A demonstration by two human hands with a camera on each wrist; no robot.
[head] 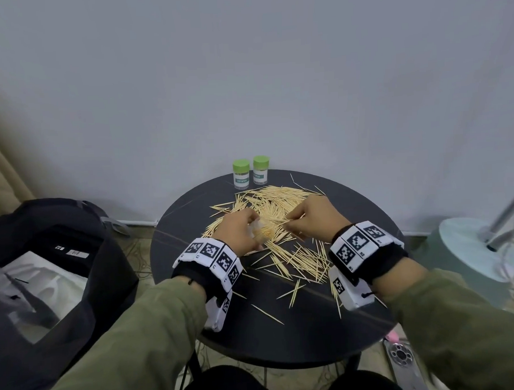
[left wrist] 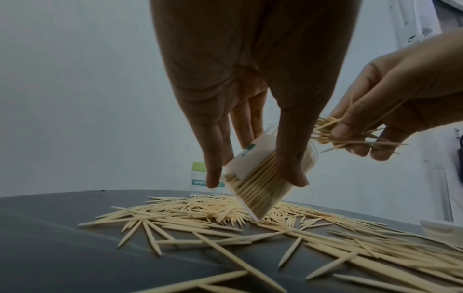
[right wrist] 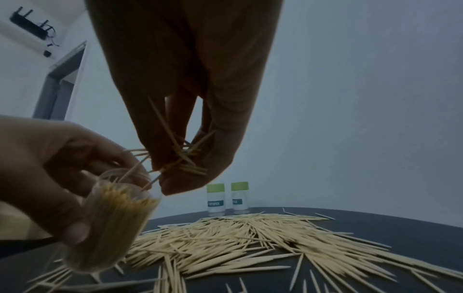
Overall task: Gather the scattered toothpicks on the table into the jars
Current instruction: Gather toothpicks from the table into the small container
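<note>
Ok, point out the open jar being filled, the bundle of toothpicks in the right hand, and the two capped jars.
open jar (left wrist: 263, 184): left wrist view, on its clear side wall.
toothpick bundle (right wrist: 185, 156): right wrist view, mid-bundle at the fingertips.
capped jars (head: 241, 172): head view, on the left jar's body.

A worktop (head: 299, 325) carries scattered toothpicks (head: 282, 205) across its middle. At its far edge, two jars (head: 250, 173) stand side by side. Above the pile, the left hand (head: 236, 228) holds a tilted open jar (left wrist: 263, 178) packed with toothpicks; the right hand (head: 315, 218), just beside it, holds a bunch (left wrist: 338, 134) at its mouth.
</note>
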